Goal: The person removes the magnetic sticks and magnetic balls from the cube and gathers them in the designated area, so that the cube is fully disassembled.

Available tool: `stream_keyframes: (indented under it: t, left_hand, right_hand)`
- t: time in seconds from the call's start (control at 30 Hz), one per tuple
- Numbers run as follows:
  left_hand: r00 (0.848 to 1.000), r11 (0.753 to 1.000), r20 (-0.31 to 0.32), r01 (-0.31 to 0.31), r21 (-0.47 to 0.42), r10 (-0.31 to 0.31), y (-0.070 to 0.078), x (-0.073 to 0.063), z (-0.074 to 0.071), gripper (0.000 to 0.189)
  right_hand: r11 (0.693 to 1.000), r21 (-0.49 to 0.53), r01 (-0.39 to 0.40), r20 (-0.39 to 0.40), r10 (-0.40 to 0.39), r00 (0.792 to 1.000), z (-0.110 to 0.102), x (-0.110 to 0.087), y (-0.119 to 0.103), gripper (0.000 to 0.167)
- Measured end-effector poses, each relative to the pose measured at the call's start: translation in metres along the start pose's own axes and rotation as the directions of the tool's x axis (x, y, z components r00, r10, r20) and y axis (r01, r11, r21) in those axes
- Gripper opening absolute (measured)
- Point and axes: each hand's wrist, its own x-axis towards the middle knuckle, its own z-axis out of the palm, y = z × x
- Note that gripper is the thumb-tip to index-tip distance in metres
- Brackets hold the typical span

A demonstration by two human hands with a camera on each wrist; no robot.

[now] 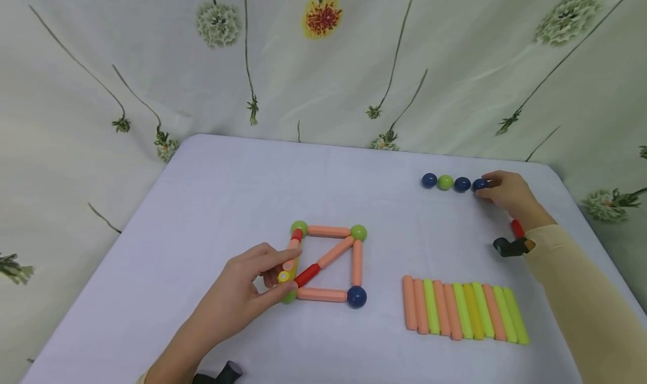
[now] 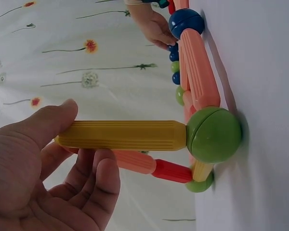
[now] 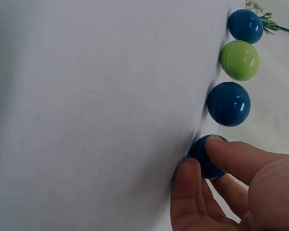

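Observation:
My left hand (image 1: 242, 283) pinches the top of a yellow rod (image 2: 125, 135), thumb on one side. That rod stands upright on a green ball (image 2: 214, 134) at the near left corner of a square frame. Behind it, a pink rod with a red end piece (image 2: 171, 171) slopes from the far left green ball (image 1: 299, 228) up to my fingers. At the back right, my right hand (image 1: 510, 193) pinches a blue ball (image 3: 207, 159) between thumb and fingers, close over the table. This ball is at the right end of a row.
The row continues left with a blue ball (image 1: 462, 184), a green ball (image 1: 445, 182) and another blue ball (image 1: 429, 180). Several pink, green and yellow rods (image 1: 465, 311) lie side by side at front right. The frame has a blue corner ball (image 1: 356, 297) and a pink-and-red diagonal (image 1: 336, 252).

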Motion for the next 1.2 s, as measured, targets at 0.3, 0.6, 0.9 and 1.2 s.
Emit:
stream_keyframes:
  t: [0.3, 0.6, 0.9, 1.2]
  left_hand:
    - [1.0, 1.0, 0.002, -0.014, 0.004, 0.014, 0.0013, 0.0014, -0.0006, 0.058]
    - [1.0, 1.0, -0.001, -0.021, 0.008, 0.021, 0.0013, 0.0012, -0.0004, 0.06]
    - [1.0, 1.0, -0.001, -0.002, 0.021, 0.002, 0.0011, -0.0006, -0.0006, 0.06]
    - [1.0, 1.0, 0.002, 0.006, 0.014, -0.006, 0.0003, -0.0007, 0.0002, 0.06]
  right_hand:
    - [1.0, -0.008, -0.003, 0.003, 0.003, 1.0, -0.0023, -0.0035, 0.0018, 0.062]
    - [1.0, -0.006, 0.016, 0.004, -0.016, 1.0, -0.0018, -0.0024, 0.0049, 0.059]
    - [1.0, 0.009, 0.029, -0.003, -0.029, 1.0, 0.003, 0.0007, 0.0026, 0.056]
    - [1.0, 0.015, 0.002, -0.027, -0.002, 1.0, 0.0033, -0.001, -0.0025, 0.055]
